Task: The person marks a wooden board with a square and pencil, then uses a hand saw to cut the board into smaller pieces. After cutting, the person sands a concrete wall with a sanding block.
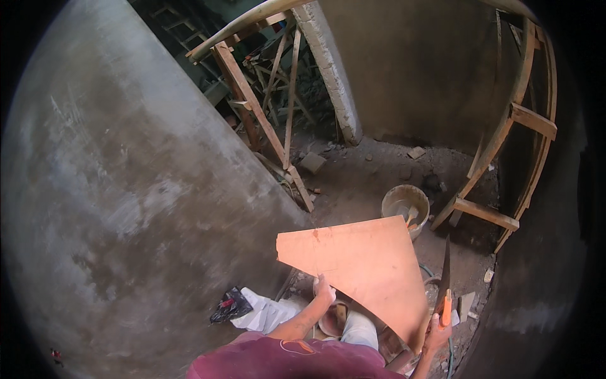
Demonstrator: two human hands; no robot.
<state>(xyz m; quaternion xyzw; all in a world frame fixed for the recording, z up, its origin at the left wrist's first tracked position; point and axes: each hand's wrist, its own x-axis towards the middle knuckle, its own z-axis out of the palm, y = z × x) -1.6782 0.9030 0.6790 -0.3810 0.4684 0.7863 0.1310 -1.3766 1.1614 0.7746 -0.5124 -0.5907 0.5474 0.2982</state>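
A thin, light-brown wooden board (356,262) with slanted edges is held out in front of me. My left hand (324,292) is closed on its near left edge. In my right hand (435,335) is a handsaw (445,306), gripped by its orange handle with the dark blade pointing up and away. The saw stands just right of the board, and its blade appears apart from the edge. Part of the floor and some things beneath the board are hidden by it.
Beyond the board stands a bucket (384,203) with tools in it. Wooden ladder-like frames rise at the right (486,213) and far left (252,104). A plastered wall (139,189) closes off my left. White sacking (262,309) and a black plastic bag (231,306) lie beside me; rubble (467,306) litters the right.
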